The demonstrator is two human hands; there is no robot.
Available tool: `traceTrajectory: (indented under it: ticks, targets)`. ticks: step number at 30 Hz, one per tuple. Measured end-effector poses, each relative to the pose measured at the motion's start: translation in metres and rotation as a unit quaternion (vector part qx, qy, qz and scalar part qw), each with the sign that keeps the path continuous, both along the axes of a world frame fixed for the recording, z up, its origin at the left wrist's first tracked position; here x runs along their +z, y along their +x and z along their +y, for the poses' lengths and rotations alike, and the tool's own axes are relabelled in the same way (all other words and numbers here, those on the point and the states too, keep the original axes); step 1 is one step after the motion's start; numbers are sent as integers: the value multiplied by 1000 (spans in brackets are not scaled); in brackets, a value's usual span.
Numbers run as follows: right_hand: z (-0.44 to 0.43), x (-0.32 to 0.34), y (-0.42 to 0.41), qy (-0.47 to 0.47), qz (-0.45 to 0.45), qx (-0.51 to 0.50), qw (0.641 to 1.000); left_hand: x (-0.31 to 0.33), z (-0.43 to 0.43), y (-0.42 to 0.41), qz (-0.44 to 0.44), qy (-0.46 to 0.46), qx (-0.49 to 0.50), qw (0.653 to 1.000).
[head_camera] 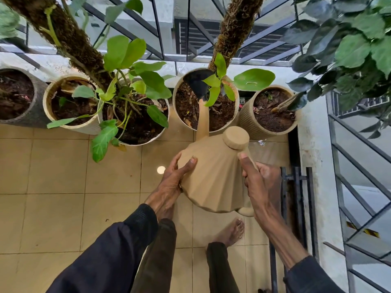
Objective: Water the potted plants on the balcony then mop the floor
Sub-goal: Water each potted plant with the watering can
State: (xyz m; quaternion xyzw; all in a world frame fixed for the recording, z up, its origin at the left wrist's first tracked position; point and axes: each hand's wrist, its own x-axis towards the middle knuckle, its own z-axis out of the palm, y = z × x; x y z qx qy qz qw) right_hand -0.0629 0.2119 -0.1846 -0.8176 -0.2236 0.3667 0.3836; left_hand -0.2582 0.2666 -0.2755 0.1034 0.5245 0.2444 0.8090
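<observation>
Nearest the camera, two dark sleeves and a bare foot (229, 232) on the tiled floor (53, 176) fill the lower frame; the second foot is hidden beneath the left arm. Both hands hold a tan can (213, 176) above the floor, just this side of the pots. The left hand (171, 182) cups the can's left flank, fingers (188, 166) spread flat against the ribbed wall, the lower ones tucked out of sight beneath it. The right hand (262, 182) is wrapped around the handle, thumb laid along its top; most of the handle is covered, only its lower end (246, 211) peeking out (whether the fingers meet behind it cannot be told).

The can is matte tan, faceted like folded paper, with a round cap (236, 137) on top. Its long axis runs from the handle away from the person, and the thin spout (203, 119) points forward over the rim of the middle pot (179, 115). A black rose (197, 83) at the spout's tip sits above that pot's soil, partly screened by green leaves. No water stream can be made out.

Beyond the can, four more pots stand along the railing (186, 39); the leftmost (36, 115) is cut off by the frame edge.
</observation>
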Motion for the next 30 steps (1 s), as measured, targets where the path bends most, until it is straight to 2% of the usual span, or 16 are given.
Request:
traceTrajectory:
  ticks: [13,30]
  targets:
    - [-2,13,-18,15,-46,5,999,3,10,-19,12,22,-46,999]
    - [-20,7,-35,53,-27,-37,998,26,13,-29,22,45,-71,996]
